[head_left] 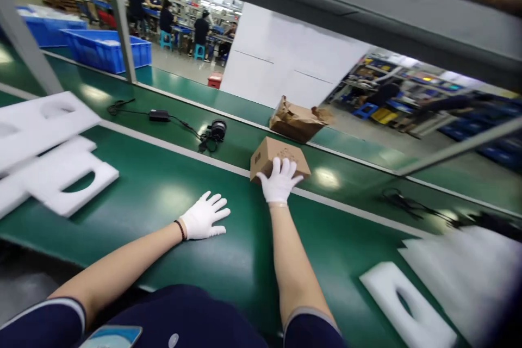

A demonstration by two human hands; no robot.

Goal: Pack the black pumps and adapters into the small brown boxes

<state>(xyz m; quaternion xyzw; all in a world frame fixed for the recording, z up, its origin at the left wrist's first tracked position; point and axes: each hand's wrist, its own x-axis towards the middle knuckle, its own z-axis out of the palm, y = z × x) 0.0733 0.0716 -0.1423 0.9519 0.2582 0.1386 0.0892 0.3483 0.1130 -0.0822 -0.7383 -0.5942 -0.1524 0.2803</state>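
Note:
Both of my hands wear white gloves. My left hand (205,216) hovers over or rests on the green work surface (244,244), fingers spread, with nothing in it. My right hand (280,180) reaches forward and lies against the near side of a small brown cardboard box (265,156), its fingers spread over the printed face. The box stands at the pale strip that runs along the surface. Left of it, on the far lane, are a round black device (217,129) with a coiled cable and a black power adapter (159,115) on its cord.
White foam inserts (73,190) with oval cutouts lie at the left; another foam piece (408,304) and blurred white sheets (468,272) are at the right. Behind the box sits a crumpled brown paper-like carton (299,119). Metal posts (120,22) and blue bins (106,51) stand beyond.

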